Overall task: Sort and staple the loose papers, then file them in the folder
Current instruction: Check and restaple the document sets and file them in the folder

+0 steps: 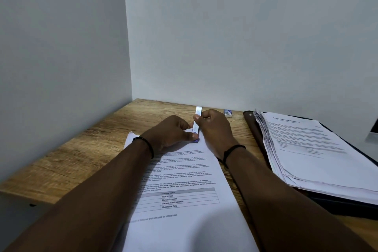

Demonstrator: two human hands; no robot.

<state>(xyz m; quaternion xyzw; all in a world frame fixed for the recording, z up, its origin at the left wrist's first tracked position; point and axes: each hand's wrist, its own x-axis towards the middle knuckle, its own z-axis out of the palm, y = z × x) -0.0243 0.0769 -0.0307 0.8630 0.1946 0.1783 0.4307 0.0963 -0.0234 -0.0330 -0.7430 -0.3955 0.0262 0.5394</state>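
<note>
Gripping a stapler (197, 122), hands pin paper (184, 190) reading "REF-67338".

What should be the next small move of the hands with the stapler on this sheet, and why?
Probably press the stapler down to fasten the corner. The right hand grips it at the top corner of the printed papers, and the left hand holds that corner steady. The pile in the folder lies to the right, so filing would come later.

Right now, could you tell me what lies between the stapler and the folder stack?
In the head view, a small staple box on bare desk, between stapler and folder stack.
</note>
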